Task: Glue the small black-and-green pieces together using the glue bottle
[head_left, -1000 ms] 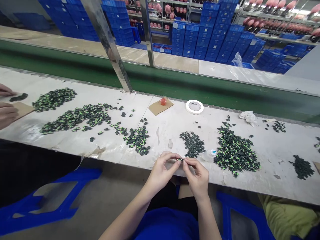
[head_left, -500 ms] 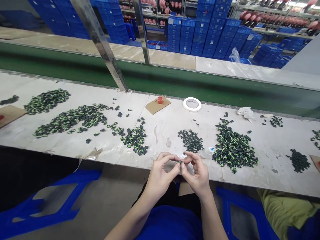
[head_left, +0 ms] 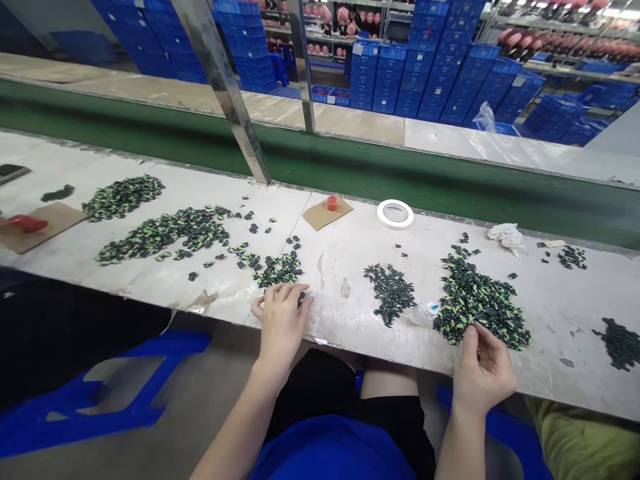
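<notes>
My left hand (head_left: 283, 317) is over the front edge of a small pile of black-and-green plastic parts (head_left: 280, 268). Its fingers curl down, and a small dark part (head_left: 301, 299) shows between thumb and forefinger. To the right, my right hand (head_left: 484, 370) has thumb and forefinger pinched together at the near edge of a large heap of black-and-green pieces (head_left: 477, 297). A dark bit shows beneath its curled fingers; what the fingertips grip is too small to make out. Between the hands lies a pile of small dark pieces (head_left: 391, 292) beside a white bottle (head_left: 424, 313).
Behind are a roll of white tape (head_left: 395, 205), cardboard (head_left: 320, 217) with a red cap (head_left: 331, 202), and crumpled tissue (head_left: 506, 235). Longer heaps of parts (head_left: 165, 233) spread to the left. A metal post (head_left: 240, 127) rises at the table's back edge, before a green belt (head_left: 350, 163).
My hands were together over the table's front edge, fingertips on a small part. They have parted: left to the left pile, right to the large right heap. The view has shifted slightly.
</notes>
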Available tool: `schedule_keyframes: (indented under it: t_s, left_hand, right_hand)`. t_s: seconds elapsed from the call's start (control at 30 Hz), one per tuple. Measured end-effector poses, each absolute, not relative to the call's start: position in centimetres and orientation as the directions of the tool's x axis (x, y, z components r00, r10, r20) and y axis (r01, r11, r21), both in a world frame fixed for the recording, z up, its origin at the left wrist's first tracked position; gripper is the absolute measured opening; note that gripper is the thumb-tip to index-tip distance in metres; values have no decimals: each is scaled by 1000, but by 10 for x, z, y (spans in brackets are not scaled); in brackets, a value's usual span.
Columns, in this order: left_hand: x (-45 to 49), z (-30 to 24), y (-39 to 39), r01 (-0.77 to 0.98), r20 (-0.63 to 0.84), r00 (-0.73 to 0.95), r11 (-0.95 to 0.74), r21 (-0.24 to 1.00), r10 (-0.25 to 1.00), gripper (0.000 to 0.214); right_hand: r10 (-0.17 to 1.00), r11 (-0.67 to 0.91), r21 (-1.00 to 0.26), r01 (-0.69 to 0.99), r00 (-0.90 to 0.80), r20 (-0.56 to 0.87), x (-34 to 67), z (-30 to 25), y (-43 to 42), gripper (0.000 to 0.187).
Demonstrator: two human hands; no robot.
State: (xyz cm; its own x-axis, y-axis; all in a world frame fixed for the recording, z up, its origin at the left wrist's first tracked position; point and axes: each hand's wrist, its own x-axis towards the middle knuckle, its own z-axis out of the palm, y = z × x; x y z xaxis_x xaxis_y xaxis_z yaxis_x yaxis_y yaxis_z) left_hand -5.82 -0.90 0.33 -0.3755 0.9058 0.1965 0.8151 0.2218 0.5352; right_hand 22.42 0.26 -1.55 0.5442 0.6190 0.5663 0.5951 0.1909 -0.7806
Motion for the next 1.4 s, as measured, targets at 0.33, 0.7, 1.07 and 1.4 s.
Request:
schedule_keyframes:
  t_s: [0.33,0.7,1.07,1.4]
  left_hand:
    - [-69,-22,8,869,343,-256,60,492,904,34]
    - [-16,-17,14,609,225,-52,-148,780,973,21]
    - [-10,-25,-4,567,141,-41,-93,819,989,14]
    - [-10,-25,-5,512,104,-107,-34,858,989,14]
  right_hand:
    - [823,297,-414,860,-10,569,216,-28,20,58]
    - [927,184,-909,375,242,287,206,-25,8,36]
    - [834,236,-948,215,456,311,181,-36,-7,29]
    - [858,243,-817,523,277,432,157,-24,-11,28]
